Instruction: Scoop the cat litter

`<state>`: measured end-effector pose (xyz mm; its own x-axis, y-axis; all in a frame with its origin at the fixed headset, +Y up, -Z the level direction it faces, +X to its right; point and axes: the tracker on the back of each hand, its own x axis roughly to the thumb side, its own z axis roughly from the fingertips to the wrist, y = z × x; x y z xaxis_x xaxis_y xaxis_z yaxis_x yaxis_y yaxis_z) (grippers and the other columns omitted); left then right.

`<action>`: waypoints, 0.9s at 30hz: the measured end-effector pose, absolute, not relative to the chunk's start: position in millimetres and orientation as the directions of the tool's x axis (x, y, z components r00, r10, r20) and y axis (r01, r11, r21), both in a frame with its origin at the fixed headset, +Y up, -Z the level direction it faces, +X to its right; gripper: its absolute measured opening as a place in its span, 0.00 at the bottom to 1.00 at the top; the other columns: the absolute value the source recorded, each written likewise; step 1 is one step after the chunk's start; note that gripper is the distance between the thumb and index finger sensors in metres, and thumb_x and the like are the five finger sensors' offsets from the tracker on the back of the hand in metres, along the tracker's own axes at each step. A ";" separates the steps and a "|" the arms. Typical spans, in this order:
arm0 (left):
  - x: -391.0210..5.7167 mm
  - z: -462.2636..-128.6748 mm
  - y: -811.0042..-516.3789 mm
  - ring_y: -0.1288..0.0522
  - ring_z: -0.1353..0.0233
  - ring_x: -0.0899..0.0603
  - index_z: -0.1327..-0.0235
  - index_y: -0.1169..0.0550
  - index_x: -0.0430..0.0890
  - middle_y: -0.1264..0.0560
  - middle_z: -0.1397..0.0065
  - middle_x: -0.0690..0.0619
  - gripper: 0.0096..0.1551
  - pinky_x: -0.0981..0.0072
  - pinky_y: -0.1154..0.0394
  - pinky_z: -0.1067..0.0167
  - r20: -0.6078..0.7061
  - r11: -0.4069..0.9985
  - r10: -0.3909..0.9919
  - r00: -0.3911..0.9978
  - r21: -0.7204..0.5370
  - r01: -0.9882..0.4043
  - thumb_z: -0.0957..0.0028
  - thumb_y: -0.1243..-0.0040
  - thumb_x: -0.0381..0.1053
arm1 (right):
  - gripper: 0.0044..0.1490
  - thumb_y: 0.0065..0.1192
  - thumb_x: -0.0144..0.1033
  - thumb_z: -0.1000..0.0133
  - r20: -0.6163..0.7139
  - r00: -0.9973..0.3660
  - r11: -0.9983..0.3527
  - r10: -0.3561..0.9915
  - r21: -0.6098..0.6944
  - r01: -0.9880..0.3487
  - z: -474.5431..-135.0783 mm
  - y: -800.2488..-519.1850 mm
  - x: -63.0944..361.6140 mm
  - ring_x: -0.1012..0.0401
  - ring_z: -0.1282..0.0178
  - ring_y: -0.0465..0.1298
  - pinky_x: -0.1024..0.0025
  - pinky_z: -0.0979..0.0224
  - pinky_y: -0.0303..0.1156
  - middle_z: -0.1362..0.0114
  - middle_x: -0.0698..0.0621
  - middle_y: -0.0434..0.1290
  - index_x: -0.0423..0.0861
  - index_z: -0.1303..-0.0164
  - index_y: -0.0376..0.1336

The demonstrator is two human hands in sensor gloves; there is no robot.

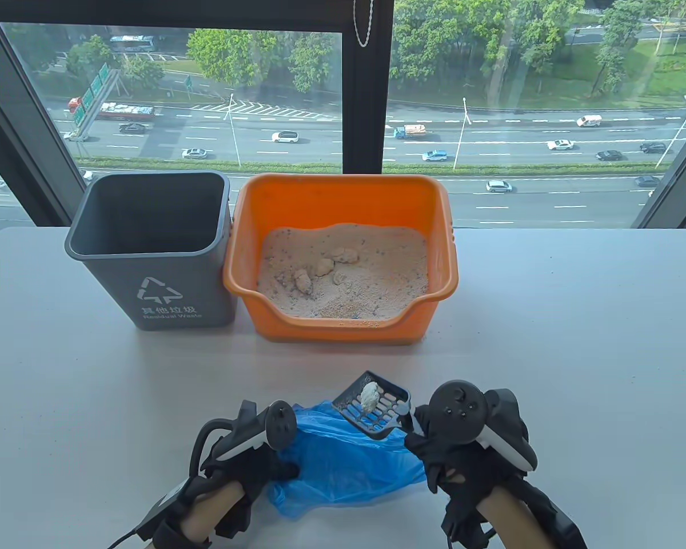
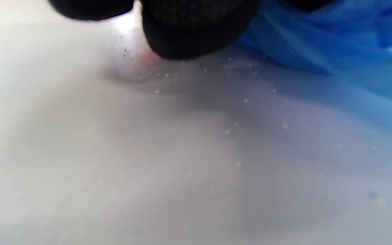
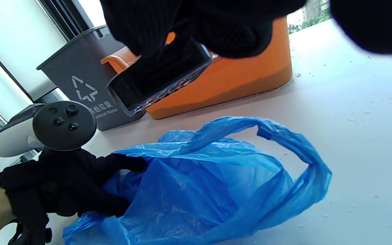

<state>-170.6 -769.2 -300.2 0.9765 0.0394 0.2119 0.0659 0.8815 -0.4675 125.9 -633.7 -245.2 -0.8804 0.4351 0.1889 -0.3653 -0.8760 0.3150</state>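
White table [image 1: 577, 343], window [image 1: 491, 86] behind

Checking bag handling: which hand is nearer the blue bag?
Left. The left hand grips the blue bag's edge; the right hand holds the scoop above the bag, off its right side.

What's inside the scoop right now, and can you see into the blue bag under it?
The scoop, held by the right hand, carries one pale clump. Below it the blue bag is held at its edge by the left hand. Its inside is hidden by crumpled plastic.
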 end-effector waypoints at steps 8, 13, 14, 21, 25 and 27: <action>-171.6 -302.2 -768.6 0.19 0.69 0.60 0.24 0.47 0.61 0.23 0.53 0.58 0.52 0.69 0.21 0.63 0.204 0.876 0.049 0.978 -0.479 0.056 0.58 0.35 0.67 | 0.39 0.64 0.41 0.52 0.342 -0.835 -0.846 0.430 0.475 -0.241 -230.7 -664.3 95.2 0.67 0.80 0.74 0.61 0.68 0.76 0.51 0.37 0.73 0.32 0.37 0.60; -173.2 -303.3 -768.0 0.19 0.69 0.60 0.24 0.48 0.61 0.22 0.53 0.57 0.51 0.69 0.21 0.63 0.215 0.858 0.062 0.975 -0.511 0.058 0.57 0.35 0.66 | 0.39 0.64 0.41 0.53 0.342 -0.861 -0.841 0.376 0.516 -0.163 -241.5 -679.7 75.0 0.67 0.80 0.74 0.61 0.69 0.76 0.52 0.36 0.73 0.32 0.37 0.61; -173.1 -303.3 -768.1 0.19 0.69 0.60 0.24 0.48 0.60 0.22 0.53 0.57 0.52 0.69 0.21 0.64 0.218 0.854 0.063 0.974 -0.517 0.060 0.57 0.35 0.66 | 0.39 0.65 0.41 0.53 0.329 -0.875 -0.851 0.355 0.501 -0.157 -247.4 -679.6 73.1 0.67 0.80 0.74 0.61 0.69 0.76 0.52 0.36 0.73 0.32 0.38 0.61; -170.5 -303.7 -768.1 0.19 0.70 0.60 0.24 0.49 0.58 0.22 0.55 0.58 0.52 0.69 0.21 0.65 0.240 0.829 0.060 0.969 -0.552 0.085 0.56 0.34 0.64 | 0.37 0.73 0.38 0.57 0.281 -0.953 -0.920 0.116 0.392 0.003 -289.7 -648.5 71.1 0.67 0.83 0.74 0.63 0.73 0.75 0.52 0.34 0.75 0.34 0.40 0.67; -170.8 -303.8 -769.3 0.19 0.72 0.61 0.24 0.51 0.55 0.21 0.56 0.58 0.54 0.70 0.20 0.66 0.234 0.798 0.086 0.968 -0.598 0.074 0.55 0.34 0.63 | 0.37 0.72 0.40 0.57 0.261 -0.965 -0.908 0.011 0.408 0.100 -297.7 -636.1 81.4 0.67 0.82 0.74 0.63 0.71 0.76 0.50 0.36 0.75 0.37 0.39 0.66; -170.9 -304.0 -769.7 0.19 0.72 0.61 0.25 0.52 0.54 0.21 0.56 0.58 0.55 0.70 0.20 0.66 0.232 0.787 0.101 0.968 -0.614 0.065 0.55 0.33 0.63 | 0.37 0.72 0.40 0.57 0.239 -0.970 -0.901 0.044 0.429 0.065 -295.2 -631.3 90.7 0.67 0.81 0.74 0.63 0.70 0.76 0.50 0.36 0.75 0.37 0.39 0.66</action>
